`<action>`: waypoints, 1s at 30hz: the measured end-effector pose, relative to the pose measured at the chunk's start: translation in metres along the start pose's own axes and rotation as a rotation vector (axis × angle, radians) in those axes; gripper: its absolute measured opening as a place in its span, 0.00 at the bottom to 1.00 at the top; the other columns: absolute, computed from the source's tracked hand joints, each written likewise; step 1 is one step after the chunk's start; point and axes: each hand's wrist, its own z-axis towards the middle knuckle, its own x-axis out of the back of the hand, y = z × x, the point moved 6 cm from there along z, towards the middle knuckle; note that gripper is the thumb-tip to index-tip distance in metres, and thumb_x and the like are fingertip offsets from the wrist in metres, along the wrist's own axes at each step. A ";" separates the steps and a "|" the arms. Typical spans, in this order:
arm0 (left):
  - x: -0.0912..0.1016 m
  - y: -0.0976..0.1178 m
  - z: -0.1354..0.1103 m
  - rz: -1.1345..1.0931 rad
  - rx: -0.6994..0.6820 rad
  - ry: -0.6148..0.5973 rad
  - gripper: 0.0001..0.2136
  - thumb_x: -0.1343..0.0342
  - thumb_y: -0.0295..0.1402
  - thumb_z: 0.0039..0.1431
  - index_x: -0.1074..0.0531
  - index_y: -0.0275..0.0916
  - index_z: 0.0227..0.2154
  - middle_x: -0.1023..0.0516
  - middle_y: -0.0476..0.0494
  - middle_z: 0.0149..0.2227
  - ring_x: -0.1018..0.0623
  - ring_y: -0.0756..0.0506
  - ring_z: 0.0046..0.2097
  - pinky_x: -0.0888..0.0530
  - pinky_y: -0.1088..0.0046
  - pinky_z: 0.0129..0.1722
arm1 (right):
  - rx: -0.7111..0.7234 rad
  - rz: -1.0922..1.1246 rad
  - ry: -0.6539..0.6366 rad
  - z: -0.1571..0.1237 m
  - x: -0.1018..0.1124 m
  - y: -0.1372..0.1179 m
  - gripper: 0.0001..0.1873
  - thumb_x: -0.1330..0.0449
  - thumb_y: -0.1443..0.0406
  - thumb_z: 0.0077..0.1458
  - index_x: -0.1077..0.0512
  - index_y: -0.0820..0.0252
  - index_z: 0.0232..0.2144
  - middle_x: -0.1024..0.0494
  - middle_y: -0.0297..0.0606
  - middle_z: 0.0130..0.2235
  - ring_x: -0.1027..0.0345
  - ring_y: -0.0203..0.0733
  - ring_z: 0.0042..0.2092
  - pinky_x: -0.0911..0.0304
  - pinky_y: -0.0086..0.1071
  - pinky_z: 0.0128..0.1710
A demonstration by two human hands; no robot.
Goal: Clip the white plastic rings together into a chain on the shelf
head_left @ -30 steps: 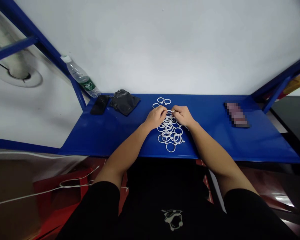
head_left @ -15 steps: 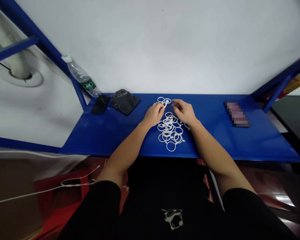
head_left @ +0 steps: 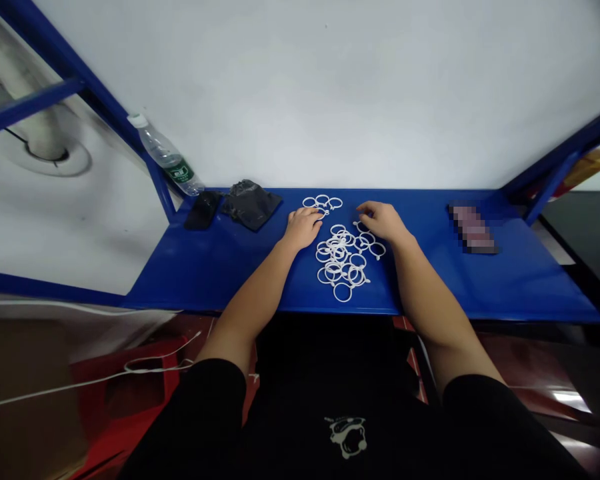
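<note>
Several white plastic rings with small knobs, like curtain rings (head_left: 343, 292), lie in a loose overlapping pile on the blue table (head_left: 240, 267). Beyond the pile is a small group of the same rings (head_left: 323, 196), set side by side. My left hand (head_left: 301, 227) rests with its fingers stretched out over the nearest ring (head_left: 325, 215) of that group, touching it and partly covering it. My right hand (head_left: 384, 221) hovers at the pile's far right side, fingers bent but apart. Just under its fingertips lies another ring (head_left: 362, 228), partly hidden by the hand.
At the back left stand a clear bottle (head_left: 173, 160) with a green label, a black phone-like object (head_left: 203, 210) and a dark drawstring pouch (head_left: 251, 205). A pixelated flat object (head_left: 474, 229) lies to the right. Blue frame bars (head_left: 157, 183) rise at both ends against a white wall.
My left hand has lowered the ring it held into the far group and flattened, shifting slightly left. My right hand has moved right, away from the far group, uncovering rings at the pile's right side.
</note>
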 end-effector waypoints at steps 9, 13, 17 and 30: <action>0.006 0.000 0.000 -0.030 0.034 0.099 0.21 0.39 0.34 0.74 0.23 0.45 0.67 0.25 0.37 0.72 0.27 0.31 0.72 0.34 0.45 0.73 | 0.018 -0.183 -0.150 -0.003 -0.015 -0.010 0.13 0.37 0.62 0.65 0.14 0.55 0.47 0.10 0.44 0.43 0.19 0.53 0.44 0.31 0.40 0.43; 0.009 0.010 -0.002 -0.118 -0.072 0.149 0.15 0.40 0.34 0.76 0.19 0.42 0.60 0.17 0.37 0.62 0.21 0.34 0.65 0.27 0.49 0.68 | 0.032 -0.107 -0.040 -0.002 -0.010 -0.008 0.12 0.39 0.62 0.66 0.16 0.56 0.45 0.11 0.45 0.42 0.20 0.52 0.42 0.32 0.39 0.41; 0.004 0.025 -0.007 -0.194 -0.226 0.123 0.15 0.40 0.35 0.77 0.21 0.40 0.61 0.15 0.38 0.55 0.18 0.37 0.59 0.24 0.52 0.66 | 0.067 0.186 0.095 -0.004 -0.007 -0.015 0.12 0.41 0.62 0.65 0.19 0.57 0.46 0.12 0.43 0.40 0.21 0.48 0.38 0.32 0.38 0.40; -0.001 0.036 -0.013 -0.240 -0.301 0.110 0.19 0.42 0.34 0.79 0.26 0.43 0.68 0.19 0.37 0.61 0.20 0.37 0.63 0.22 0.50 0.67 | 0.300 0.481 0.075 -0.019 -0.017 -0.058 0.06 0.41 0.64 0.57 0.23 0.55 0.35 0.24 0.29 0.26 0.37 0.38 0.26 0.41 0.33 0.31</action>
